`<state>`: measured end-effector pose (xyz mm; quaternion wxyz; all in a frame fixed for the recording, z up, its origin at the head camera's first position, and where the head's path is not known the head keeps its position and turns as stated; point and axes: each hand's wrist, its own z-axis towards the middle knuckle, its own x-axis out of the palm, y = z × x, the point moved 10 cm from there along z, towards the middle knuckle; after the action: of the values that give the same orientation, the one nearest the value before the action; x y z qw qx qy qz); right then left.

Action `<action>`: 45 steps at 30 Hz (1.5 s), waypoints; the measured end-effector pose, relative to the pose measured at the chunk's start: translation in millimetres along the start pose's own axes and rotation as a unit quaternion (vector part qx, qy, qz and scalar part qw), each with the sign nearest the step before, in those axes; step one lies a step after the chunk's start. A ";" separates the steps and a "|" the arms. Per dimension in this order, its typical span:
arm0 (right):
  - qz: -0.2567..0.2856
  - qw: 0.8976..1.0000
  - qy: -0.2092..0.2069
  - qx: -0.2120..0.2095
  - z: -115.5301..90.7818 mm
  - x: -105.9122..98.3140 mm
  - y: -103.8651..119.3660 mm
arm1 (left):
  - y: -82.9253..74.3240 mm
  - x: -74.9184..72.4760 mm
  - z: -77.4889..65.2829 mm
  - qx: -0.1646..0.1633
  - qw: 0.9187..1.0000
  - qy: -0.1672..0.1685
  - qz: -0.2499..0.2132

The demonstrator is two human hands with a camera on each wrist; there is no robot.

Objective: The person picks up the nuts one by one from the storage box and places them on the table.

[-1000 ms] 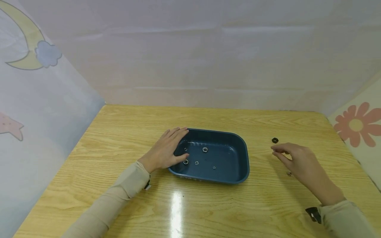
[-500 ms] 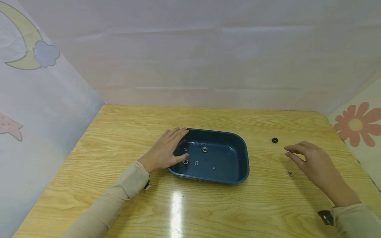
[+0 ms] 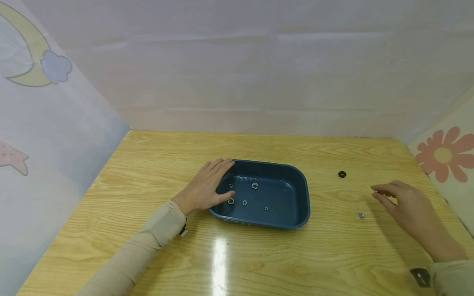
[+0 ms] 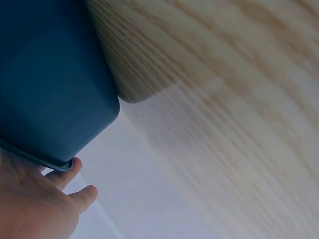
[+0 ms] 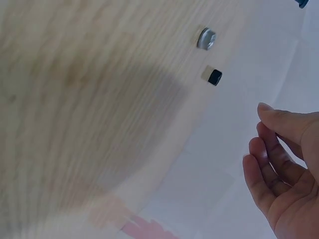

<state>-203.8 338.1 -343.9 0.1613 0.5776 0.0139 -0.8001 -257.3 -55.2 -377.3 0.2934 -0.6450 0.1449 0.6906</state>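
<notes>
In the head view my left hand (image 3: pixel 205 187) rests on the left rim of a dark blue rectangular tray (image 3: pixel 259 225), fingers spread along its edge. Several silver nuts lie inside, among them a larger nut (image 3: pixel 255 186) and a tiny nut (image 3: pixel 266 209). My right hand (image 3: pixel 411 209) hovers over the table at the right, thumb and index finger pinched together with a pale speck between the tips; what it is cannot be made out. A black nut (image 3: pixel 342 174) and a silver flange nut (image 3: pixel 361 215) lie on the table left of that hand.
The wood-grain table (image 3: pixel 281 263) reaches back to a pale cloth wall (image 3: pixel 259 82). Printed side walls stand left and right, with a moon (image 3: pixel 33 45) and a red flower (image 3: pixel 443 155).
My right hand has moved right, away from the tray, keeping its pinch and uncovering the silver flange nut. The left hand, tray and nuts have stayed put.
</notes>
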 end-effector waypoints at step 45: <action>0.012 0.989 0.129 0.071 -20.6 42.6 -69.9 | -1.1 0.1 1.6 0.007 1.000 -0.001 -0.004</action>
<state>-215.9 398.3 -401.8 0.1264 0.6858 -0.0288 -0.7162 -257.9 -53.3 -377.0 0.3009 -0.6429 0.1469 0.6889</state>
